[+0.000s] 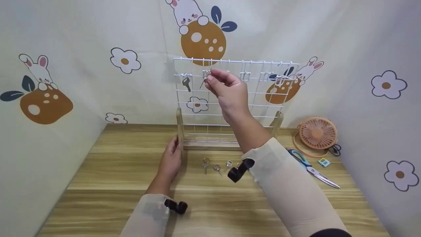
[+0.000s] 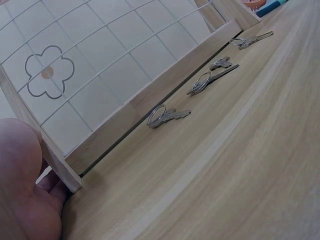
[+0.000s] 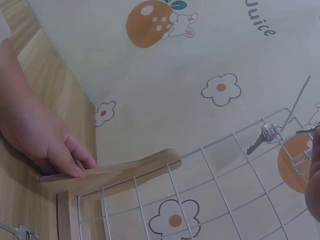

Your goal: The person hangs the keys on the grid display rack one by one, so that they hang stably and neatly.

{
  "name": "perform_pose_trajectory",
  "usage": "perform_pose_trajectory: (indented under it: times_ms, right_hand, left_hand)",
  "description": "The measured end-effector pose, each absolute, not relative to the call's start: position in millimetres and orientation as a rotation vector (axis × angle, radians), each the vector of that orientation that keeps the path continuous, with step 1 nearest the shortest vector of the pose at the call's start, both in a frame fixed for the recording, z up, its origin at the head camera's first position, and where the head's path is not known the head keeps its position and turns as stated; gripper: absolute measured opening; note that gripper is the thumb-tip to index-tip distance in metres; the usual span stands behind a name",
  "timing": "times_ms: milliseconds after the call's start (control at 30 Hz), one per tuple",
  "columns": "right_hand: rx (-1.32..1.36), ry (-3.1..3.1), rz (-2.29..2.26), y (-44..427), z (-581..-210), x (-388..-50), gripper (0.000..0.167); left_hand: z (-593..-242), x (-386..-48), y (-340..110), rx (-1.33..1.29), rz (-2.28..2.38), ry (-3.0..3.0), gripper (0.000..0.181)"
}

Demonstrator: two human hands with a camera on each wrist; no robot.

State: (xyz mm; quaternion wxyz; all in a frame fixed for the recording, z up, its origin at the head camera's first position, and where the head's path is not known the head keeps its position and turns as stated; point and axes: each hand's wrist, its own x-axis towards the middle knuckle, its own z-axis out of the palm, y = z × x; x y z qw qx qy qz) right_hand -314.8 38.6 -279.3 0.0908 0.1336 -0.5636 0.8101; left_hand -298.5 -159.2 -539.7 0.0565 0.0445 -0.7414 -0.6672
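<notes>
A white wire grid rack (image 1: 230, 104) stands upright in a wooden base (image 1: 210, 144). My right hand (image 1: 232, 90) is raised at its upper left, pinching a key (image 1: 203, 82) by its top end, close to a white hook (image 1: 206, 73). One key (image 1: 186, 84) hangs from the leftmost hook, seen also in the right wrist view (image 3: 262, 136). Down at the left end of the base, my left hand (image 1: 171, 158) holds the wooden side foot (image 2: 60, 167), with fingers partly hidden behind it. Several keys with rings (image 2: 167, 116) lie on the table in front of the base.
More white hooks (image 1: 265, 76) hang along the rack's upper right. On the table's right are an orange fan (image 1: 317, 132), scissors with blue handles (image 1: 301, 157) and a small light-blue item (image 1: 324, 162). A printed cloth wall (image 1: 144, 95) stands behind the rack.
</notes>
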Motion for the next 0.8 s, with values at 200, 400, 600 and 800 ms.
perform_pose_trajectory:
  times_ms: [200, 400, 600, 800]
  right_hand:
    - [0.383, -1.691, 2.405, 48.2, -291.2, -314.9, 0.028]
    - [0.391, -1.76, 2.328, 69.5, -312.7, -307.8, 0.026]
    - [0.322, -1.769, 2.336, 100.3, -350.2, -300.8, 0.022]
    - [0.226, -1.833, 2.382, 132.6, -400.7, -293.4, 0.019]
  left_hand:
    - [-541.0, -298.8, -160.2, 0.124, -2.007, -2.275, 0.056]
    - [-541.5, -297.0, -160.9, 0.154, -2.009, -2.29, 0.056]
    - [-541.4, -295.7, -161.6, 0.161, -2.029, -2.305, 0.058]
    - [-540.0, -297.0, -161.1, 0.158, -2.021, -2.291, 0.056]
